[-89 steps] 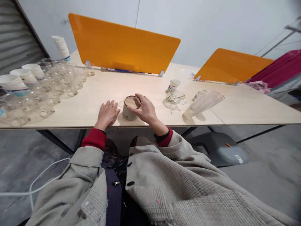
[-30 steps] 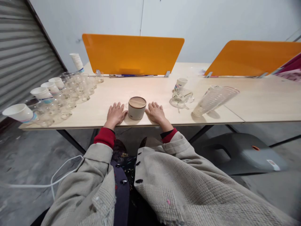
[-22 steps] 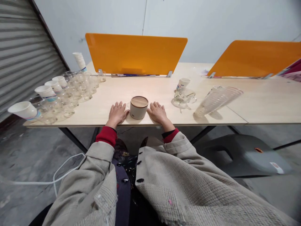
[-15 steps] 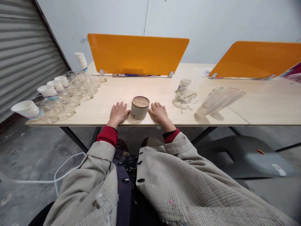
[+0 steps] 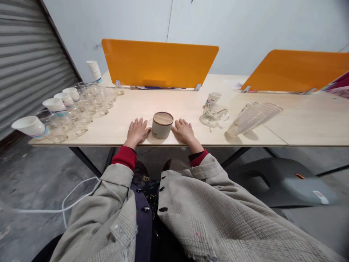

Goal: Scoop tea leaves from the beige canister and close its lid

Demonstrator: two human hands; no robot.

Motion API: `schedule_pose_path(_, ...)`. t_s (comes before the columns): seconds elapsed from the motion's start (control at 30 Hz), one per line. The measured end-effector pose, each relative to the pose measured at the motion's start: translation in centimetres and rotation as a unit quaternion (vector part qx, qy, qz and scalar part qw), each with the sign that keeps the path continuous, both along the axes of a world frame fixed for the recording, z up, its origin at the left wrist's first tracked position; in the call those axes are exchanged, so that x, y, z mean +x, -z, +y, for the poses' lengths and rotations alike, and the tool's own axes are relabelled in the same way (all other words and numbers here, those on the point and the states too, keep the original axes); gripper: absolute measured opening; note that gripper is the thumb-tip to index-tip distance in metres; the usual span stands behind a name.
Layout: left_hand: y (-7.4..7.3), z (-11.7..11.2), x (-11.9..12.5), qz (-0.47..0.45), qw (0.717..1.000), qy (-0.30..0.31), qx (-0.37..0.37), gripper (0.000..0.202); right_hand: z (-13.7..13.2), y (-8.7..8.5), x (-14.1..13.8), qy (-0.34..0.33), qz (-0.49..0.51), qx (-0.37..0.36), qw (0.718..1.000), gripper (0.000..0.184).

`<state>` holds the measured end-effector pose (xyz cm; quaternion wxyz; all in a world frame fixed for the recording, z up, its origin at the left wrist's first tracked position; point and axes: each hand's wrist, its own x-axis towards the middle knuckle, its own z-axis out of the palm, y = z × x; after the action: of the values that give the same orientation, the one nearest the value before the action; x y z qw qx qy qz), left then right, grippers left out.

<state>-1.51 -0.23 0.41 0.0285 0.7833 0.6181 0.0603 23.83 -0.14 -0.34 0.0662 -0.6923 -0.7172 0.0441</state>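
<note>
My left hand [image 5: 138,131] lies flat on the pale wooden table [image 5: 120,116], fingers spread. My right hand [image 5: 184,131] rests the same way, palm down. Between them, close to the front edge, stands an upright beige canister [image 5: 160,130] topped by a round wooden lid [image 5: 163,118]. Both thumbs point toward the canister's sides; whether they touch it I cannot tell. Neither hand holds anything. To the right of my right hand are a clear glass dripper [image 5: 214,115] and a paper cup [image 5: 214,98] behind it.
Several clear cups [image 5: 81,107] and paper cups [image 5: 54,105] line the left side, with a paper-cup stack [image 5: 94,70] behind. A leaning stack of clear plastic cups [image 5: 252,118] is at right. Orange dividers [image 5: 160,63] edge the back. A grey stool [image 5: 283,182] stands below right.
Both hands and the canister stay where they were. The view has shifted very slightly, so the things at the right appear a little farther left.
</note>
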Motion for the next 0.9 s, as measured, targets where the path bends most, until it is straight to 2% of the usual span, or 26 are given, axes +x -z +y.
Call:
schedule_pose_path(0.37, 0.8, 0.7, -0.4, -0.022, 1.000, 0.002, 0.009, 0.069, 0.5, 0.7, 0.4, -0.003, 0.013, 0.019, 1.000, 0.057)
schedule_pose_path(0.5, 0.9, 1.0, -0.4, -0.034, 0.999, 0.004, 0.013, 0.069, 1.1, 1.4, 1.3, -0.011, 0.086, 0.092, 0.992, 0.057)
schedule_pose_path(0.57, 1.0, 1.1, -0.6, -0.049, 0.999, 0.011, 0.019, 0.068, 1.2, 1.5, 1.5, -0.013, 0.147, 0.154, 0.977, 0.062)
schedule_pose_path(0.67, 1.4, 1.4, -1.3, -0.120, 0.992, 0.039, 0.027, 0.066, 0.6, 0.8, 1.1, -0.065, 0.242, 0.255, 0.934, 0.073)
schedule_pose_path(0.73, 1.7, 1.4, -2.0, -0.193, 0.977, 0.081, 0.023, 0.068, 0.1, -0.3, 0.2, -0.111, 0.260, 0.286, 0.916, 0.079)
schedule_pose_path(0.83, 2.1, 1.2, -2.7, -0.281, 0.951, 0.128, 0.016, 0.075, -0.7, -2.1, -1.9, -0.139, 0.228, 0.269, 0.926, 0.083)
schedule_pose_path(0.9, 2.1, 0.9, -2.9, -0.306, 0.943, 0.128, 0.011, 0.079, -1.1, -3.0, -3.2, -0.137, 0.202, 0.247, 0.938, 0.087)
